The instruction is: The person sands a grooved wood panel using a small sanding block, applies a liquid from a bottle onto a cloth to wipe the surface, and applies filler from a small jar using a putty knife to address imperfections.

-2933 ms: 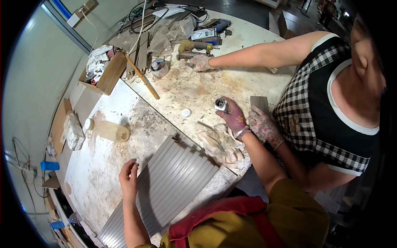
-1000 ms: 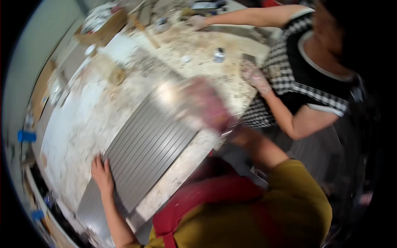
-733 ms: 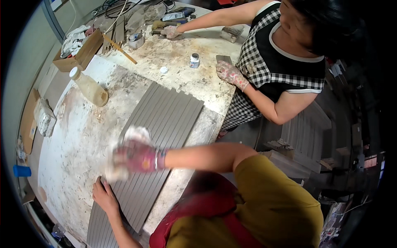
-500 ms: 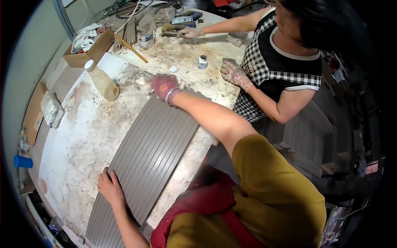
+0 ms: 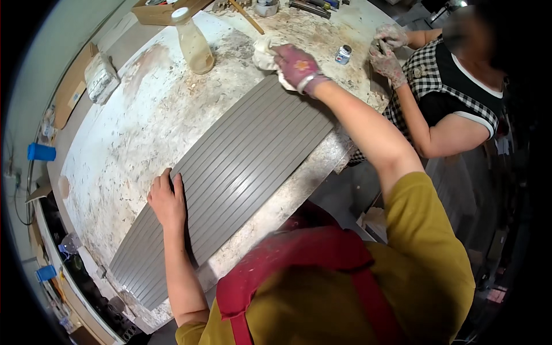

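A long grey grooved panel (image 5: 241,167) lies slantwise over the worktable (image 5: 138,138). My bare left hand (image 5: 168,198) rests on its left edge with fingers stretched out and a little apart. At the panel's far end, my right hand (image 5: 299,66), in a dusty pink glove with a flower print, is closed on a white cloth (image 5: 265,56). The cloth bunches out beyond the fingers and under the wrist, against the panel's far edge.
A tall bottle (image 5: 194,46) with a white cap and a wrapped block (image 5: 102,79) stand left. A small open jar (image 5: 343,54) is beyond my right hand. At the right, a co-worker's gloved hands (image 5: 389,54) are together at a flat piece. A wooden stick (image 5: 246,16) lies at the back.
My right hand and the cloth remain at the panel's far end, the left hand at its left edge. The view has shifted. The co-worker's hands have come together from apart.
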Demonstrator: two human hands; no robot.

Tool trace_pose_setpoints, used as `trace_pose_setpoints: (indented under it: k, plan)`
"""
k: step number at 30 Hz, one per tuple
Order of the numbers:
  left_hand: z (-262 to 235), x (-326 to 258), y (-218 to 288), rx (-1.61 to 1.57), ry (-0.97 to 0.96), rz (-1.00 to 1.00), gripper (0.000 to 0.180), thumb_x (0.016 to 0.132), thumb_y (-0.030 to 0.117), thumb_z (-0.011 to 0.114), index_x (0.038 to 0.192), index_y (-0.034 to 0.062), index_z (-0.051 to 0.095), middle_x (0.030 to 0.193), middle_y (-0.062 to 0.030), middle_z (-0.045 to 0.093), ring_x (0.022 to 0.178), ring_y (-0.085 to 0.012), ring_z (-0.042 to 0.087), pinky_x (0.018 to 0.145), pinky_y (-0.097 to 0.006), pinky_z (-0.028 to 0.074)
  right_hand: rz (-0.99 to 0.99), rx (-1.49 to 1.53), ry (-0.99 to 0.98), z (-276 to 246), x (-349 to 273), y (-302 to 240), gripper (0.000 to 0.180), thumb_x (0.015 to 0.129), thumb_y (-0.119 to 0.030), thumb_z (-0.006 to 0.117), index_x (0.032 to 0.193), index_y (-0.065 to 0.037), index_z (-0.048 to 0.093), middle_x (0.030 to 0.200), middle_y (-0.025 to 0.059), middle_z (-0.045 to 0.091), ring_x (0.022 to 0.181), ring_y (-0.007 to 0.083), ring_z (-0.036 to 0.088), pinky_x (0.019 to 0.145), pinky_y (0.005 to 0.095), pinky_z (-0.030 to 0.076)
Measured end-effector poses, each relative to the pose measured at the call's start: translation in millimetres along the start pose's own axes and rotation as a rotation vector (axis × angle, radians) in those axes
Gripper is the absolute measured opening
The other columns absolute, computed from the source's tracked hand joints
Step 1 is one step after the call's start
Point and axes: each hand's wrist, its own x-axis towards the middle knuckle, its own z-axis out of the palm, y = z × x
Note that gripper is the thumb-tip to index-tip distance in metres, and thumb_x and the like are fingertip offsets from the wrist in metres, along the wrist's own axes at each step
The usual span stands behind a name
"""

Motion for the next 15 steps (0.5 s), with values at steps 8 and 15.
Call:
trace_pose_setpoints:
  k: [8, 15]
  plan:
    - [8, 1, 1, 0.021, -0.018, -0.013, 0.037, 0.094, 0.035, 0.051, 0.12, 0.0096, 0.059, 0.11, -0.0088, 0.061, 0.106, -0.0266, 0.054, 0.097, -0.043, 0.032, -0.204, -0.062, -0.015, 12, -110, -8, 0.034, 0.091, -0.022, 0.053, 0.123, -0.011, 0.056, 0.126, 0.017, 0.056, 0.116, 0.0327, 0.054, 0.094, 0.0396, 0.046]
    - [11, 5, -13, -0.045, -0.04, -0.007, 0.035, 0.097, 0.03, 0.047, 0.123, 0.0094, 0.056, 0.114, -0.0089, 0.059, 0.109, -0.0266, 0.053, 0.099, -0.045, 0.032, -0.746, 0.132, -0.149, 43, -190, -155, 0.034, 0.085, -0.016, 0.053, 0.118, -0.017, 0.06, 0.126, 0.0081, 0.057, 0.11, 0.0232, 0.058, 0.092, 0.0399, 0.047]
